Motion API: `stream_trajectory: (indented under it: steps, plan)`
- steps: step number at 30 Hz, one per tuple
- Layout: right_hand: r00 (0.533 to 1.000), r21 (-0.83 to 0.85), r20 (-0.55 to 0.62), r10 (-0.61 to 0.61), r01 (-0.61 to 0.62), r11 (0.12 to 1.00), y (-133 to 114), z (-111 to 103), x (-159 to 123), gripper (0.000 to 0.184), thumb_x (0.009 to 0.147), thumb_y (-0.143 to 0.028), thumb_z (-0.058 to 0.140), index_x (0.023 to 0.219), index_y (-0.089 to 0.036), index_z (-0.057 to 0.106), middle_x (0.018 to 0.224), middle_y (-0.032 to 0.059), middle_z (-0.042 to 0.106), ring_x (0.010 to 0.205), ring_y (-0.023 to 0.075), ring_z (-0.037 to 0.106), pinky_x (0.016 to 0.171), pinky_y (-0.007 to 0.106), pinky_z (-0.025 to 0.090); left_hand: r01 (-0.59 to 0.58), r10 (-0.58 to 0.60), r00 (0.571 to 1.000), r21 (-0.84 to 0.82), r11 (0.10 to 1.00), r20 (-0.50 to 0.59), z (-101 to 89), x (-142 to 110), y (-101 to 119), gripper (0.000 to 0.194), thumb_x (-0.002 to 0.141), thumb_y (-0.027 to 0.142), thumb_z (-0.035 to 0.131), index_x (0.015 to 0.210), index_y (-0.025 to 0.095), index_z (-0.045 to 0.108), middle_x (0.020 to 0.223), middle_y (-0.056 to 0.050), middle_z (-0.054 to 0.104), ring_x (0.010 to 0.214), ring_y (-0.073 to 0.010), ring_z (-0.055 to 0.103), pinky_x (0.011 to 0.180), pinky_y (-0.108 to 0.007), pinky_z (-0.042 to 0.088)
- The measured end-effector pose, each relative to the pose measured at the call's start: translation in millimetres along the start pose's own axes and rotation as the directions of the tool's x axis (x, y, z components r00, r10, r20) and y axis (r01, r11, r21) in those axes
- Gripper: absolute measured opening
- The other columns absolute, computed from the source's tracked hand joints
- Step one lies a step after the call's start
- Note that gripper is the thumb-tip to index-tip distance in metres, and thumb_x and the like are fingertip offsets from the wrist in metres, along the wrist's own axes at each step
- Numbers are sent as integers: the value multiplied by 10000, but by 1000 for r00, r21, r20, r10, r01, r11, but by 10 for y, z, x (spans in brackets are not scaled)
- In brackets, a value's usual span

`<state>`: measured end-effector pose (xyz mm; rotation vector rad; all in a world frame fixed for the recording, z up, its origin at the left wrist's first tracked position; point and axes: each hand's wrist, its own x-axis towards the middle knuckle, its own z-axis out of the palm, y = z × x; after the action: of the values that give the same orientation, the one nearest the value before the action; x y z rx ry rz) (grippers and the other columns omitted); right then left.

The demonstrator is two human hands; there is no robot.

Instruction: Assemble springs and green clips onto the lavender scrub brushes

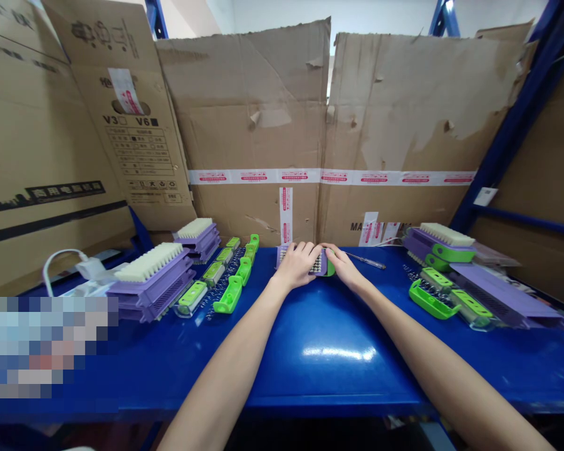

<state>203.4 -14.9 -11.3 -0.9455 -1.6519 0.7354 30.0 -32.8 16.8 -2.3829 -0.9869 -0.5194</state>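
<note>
Both of my hands rest on one purple brush body (pixel 320 264) lying at the far middle of the blue table (pixel 329 351). My left hand (pixel 297 264) covers its left part with fingers curled over it. My right hand (pixel 342 264) grips its right end, where a bit of green shows. White bristles or pins show between the two hands. A thin metal screwdriver (pixel 364 259) lies just right of my right hand.
Stacked purple brushes with cream bristles (pixel 150 279) stand at left, with green handles (pixel 229 294), clear-green parts and springs beside them. More purple brushes (pixel 439 243), green handles (pixel 430 299) and purple plates (pixel 498 291) lie at right. Cardboard walls stand behind; a white cable (pixel 66 257) sits far left.
</note>
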Motion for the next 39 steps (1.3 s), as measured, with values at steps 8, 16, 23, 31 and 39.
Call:
stream_trajectory:
  steps: [8,16,23,31,39]
  plan:
    - [986,151,58,159,-166,974,-116,109,-93,615,837,-513,519,1373,-260,353,1341,90,481,1173,221,507,924,380,476,18,-21,996,-36,999,-87,81,-54,-78,815,732,528,685,1357,133,343,1214,-151,527,1107,-295,500,934,-386,354]
    - [984,255,44,173,-179,950,-92,108,-75,516,854,-476,510,1308,-250,417,1359,85,480,1237,223,474,996,408,429,-38,30,991,-62,997,-127,93,-52,-33,710,829,434,575,1411,142,290,1311,-184,451,1209,-314,456,972,-416,355]
    - [986,264,8,168,-164,950,-53,139,-62,506,864,-510,477,1306,-267,439,1300,69,535,1176,231,528,936,408,477,-28,20,995,-76,997,-100,67,-16,50,766,790,276,580,1442,146,201,1390,-208,363,1274,-337,385,984,-440,342]
    - [991,154,-86,107,-93,984,23,123,-46,445,882,-502,439,1233,-240,514,1254,63,579,1208,243,501,962,410,454,-2,-5,997,-92,996,-73,40,32,101,693,811,266,549,1428,184,243,1358,-171,413,1208,-305,441,967,-424,352]
    - [989,166,-81,124,-109,980,6,108,-48,395,852,-495,466,1103,-207,568,1191,70,620,1142,234,547,976,390,430,-10,7,999,-78,997,-34,-37,27,113,645,800,278,569,1381,170,311,1257,-123,517,1120,-268,480,928,-389,360]
